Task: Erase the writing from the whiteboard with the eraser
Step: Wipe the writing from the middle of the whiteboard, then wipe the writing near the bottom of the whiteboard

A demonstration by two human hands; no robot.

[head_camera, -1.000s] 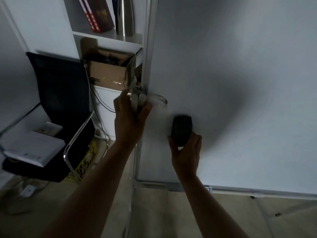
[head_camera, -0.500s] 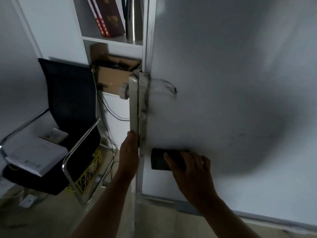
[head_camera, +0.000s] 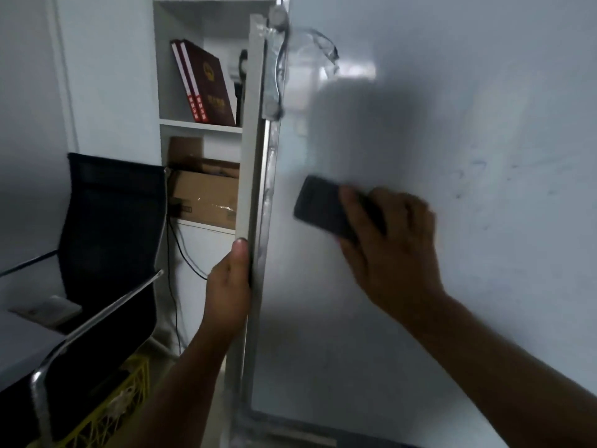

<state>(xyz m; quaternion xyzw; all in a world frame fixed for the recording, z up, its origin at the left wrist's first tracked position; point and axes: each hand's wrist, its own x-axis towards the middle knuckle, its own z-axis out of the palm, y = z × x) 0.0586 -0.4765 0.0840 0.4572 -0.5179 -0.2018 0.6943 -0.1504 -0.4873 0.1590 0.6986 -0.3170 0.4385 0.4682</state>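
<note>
Nearly clean now, with only a few faint blue marks left on the right of the whiteboard [head_camera: 452, 92].

Right hand [head_camera: 387, 240] grips the black eraser [head_camera: 323, 206] flat on the board near its left edge, long side slanting down-right. Left hand [head_camera: 231, 282] clasps the frame [head_camera: 255, 156].

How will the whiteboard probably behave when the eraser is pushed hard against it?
The whiteboard probably swings or shifts, since it seems to hang on a pivot knob at its frame. The left hand grips the stand post, likely steadying it. The right hand presses the eraser flat.
</note>
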